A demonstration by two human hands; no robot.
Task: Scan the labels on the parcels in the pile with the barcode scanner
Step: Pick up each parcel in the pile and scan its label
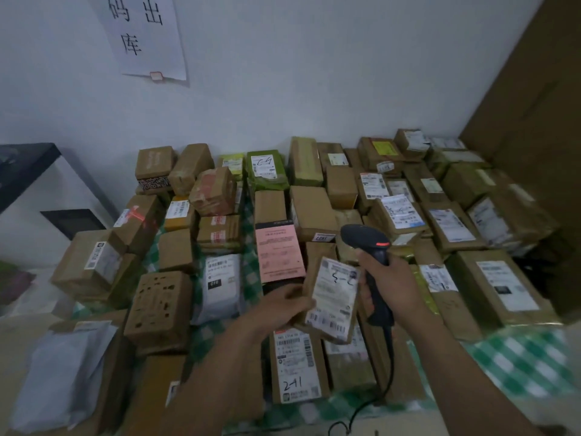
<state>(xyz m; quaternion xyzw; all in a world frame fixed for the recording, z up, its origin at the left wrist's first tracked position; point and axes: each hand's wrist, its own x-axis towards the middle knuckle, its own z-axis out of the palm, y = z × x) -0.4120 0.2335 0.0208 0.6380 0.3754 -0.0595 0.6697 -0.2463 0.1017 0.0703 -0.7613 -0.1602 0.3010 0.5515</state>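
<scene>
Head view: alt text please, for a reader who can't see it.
The left hand holds a small labelled parcel; the right hand grips a black scanner beside it. Below, a pile of more parcels covers a green checked cloth.

Upper left of the frame, a paper sheet [141, 36] on the wall carries big handwritten characters: 码, 出, 库. Bottom centre, a brown parcel [295, 366] has "241" penned large on its white label, under the barcode. Left of centre, a pale bag [217, 297] wears a black tag reading "010". At the back, a green parcel [267, 177] has something like "2-4" scrawled on its label. The held parcel [333, 300] in the left hand [281, 306] shows a pen scribble I cannot make out. The print on the pink sheet [278, 253] is too small to read.
</scene>
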